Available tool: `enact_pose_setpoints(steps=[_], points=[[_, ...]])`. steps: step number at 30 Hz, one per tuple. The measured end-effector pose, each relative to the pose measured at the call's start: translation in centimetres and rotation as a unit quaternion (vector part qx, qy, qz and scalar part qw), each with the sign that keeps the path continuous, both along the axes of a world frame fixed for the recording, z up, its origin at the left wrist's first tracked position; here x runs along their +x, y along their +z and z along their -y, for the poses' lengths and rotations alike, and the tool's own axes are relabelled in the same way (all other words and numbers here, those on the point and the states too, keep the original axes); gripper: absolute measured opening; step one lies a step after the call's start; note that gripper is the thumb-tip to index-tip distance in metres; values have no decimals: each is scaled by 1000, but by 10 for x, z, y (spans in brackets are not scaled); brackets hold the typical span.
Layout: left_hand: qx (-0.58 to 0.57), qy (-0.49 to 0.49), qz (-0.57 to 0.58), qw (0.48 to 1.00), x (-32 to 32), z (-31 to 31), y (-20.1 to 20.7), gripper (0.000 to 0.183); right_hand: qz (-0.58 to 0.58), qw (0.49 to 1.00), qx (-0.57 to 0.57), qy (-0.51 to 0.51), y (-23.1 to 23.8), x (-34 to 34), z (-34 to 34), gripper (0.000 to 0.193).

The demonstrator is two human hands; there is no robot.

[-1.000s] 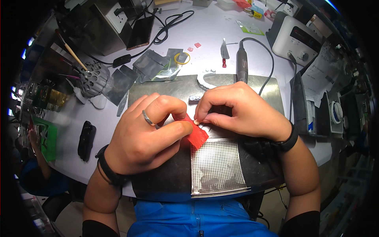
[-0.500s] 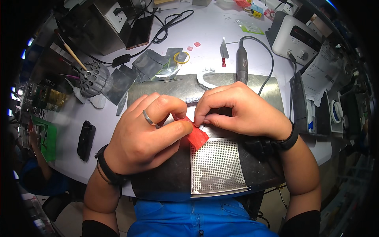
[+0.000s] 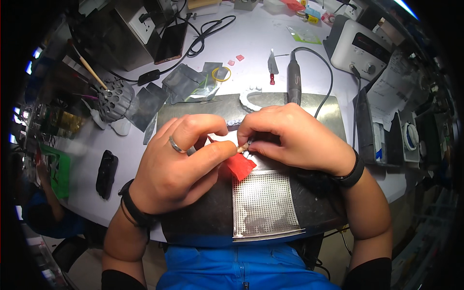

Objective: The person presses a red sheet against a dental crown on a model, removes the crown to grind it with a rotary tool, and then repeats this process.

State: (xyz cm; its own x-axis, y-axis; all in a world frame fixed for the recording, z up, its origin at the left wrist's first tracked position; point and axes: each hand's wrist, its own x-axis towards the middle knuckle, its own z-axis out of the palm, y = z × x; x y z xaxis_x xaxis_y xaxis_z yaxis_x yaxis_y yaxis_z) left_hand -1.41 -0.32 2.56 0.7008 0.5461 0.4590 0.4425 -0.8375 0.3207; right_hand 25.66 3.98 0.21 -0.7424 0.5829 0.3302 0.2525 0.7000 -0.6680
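Observation:
My left hand (image 3: pixel 186 162), with a ring on one finger, holds a thin sheet of red articulating paper (image 3: pixel 241 166); the sheet hangs out below the thumb. The left index finger is lifted clear of the thumb. With thumb and index finger pinched, my right hand (image 3: pixel 297 137) grips a small tooth-coloured dental crown (image 3: pixel 243 146), partly hidden by the fingertips. The left thumb tip is right beside that crown. Just beyond my hands are a row of grey model teeth (image 3: pixel 234 122), mostly covered, and a white horseshoe-shaped dental model (image 3: pixel 248 100).
Under my hands lies a dark metal plate (image 3: pixel 193 227) with a perforated metal sheet (image 3: pixel 266 203) on it. Farther off are a corded handpiece (image 3: pixel 294 82), its control box (image 3: pixel 360 50), a small knife-like tool (image 3: pixel 272 65) and grey sheets (image 3: pixel 183 82). A grey bur holder (image 3: pixel 116 99) stands left.
My left index finger has lifted from the thumb and the red paper has shifted slightly. The tooth-coloured crown now shows between my hands. The whole view has shifted a little.

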Motion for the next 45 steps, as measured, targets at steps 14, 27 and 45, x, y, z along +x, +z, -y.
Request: enact_pose_setpoints(steps=[14,27,45], points=[[-400,104,405,816,15,11,-15,62,-233,886,-360,-175,32,-14,29,19],[-468,58,414,779,19,11,-22,49,-243,923,-213,-209,22,-28,38,15],[-497,55,432,751,19,16,-15,29,-311,864,-365,-154,20,-26,36,9]])
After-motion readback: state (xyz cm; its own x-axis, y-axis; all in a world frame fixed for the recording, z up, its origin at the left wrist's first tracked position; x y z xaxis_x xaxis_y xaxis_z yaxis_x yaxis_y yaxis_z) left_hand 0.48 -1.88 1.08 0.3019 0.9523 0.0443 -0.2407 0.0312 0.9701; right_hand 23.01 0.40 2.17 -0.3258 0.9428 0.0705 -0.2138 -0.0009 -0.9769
